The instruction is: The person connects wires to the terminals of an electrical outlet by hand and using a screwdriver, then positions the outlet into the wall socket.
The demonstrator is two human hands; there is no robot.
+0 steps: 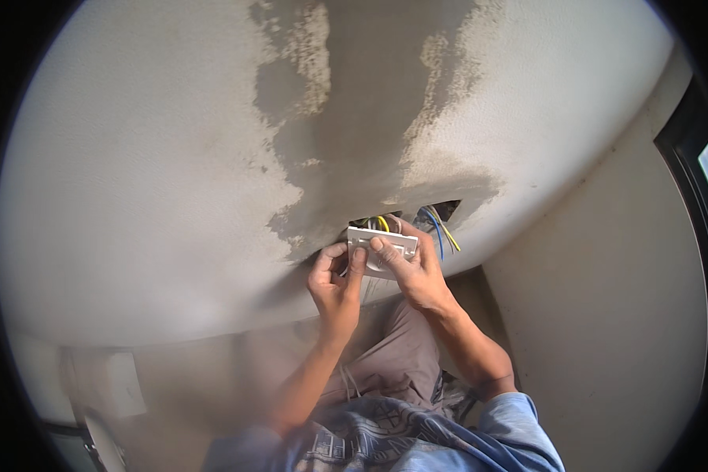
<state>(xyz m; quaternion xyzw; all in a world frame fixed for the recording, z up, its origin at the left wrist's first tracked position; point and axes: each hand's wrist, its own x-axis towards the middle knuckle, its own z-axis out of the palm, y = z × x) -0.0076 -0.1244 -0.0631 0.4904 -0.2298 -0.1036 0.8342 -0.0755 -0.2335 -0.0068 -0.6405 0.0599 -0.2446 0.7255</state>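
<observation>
I grip a white wall plate (381, 240), perhaps a switch or socket, between my two hands. My left hand (334, 287) has its thumb on the plate's lower left and its fingers curled at the side. My right hand (417, 271) presses its thumb on the plate's face, with fingers reaching behind it. Just behind the plate, yellow and white wires (384, 223) come out of a cut opening in the wall, partly hidden. Beside it on the right, a second opening (447, 211) has blue, yellow and other wires (439, 232) hanging from it.
The white wall (157, 181) has a grey patch of rough plaster (362, 102) above the openings. At right is another wall (590, 330) with a dark-framed window (684, 149). My bent leg (401, 346) is below my hands, over a greyish floor (228, 377).
</observation>
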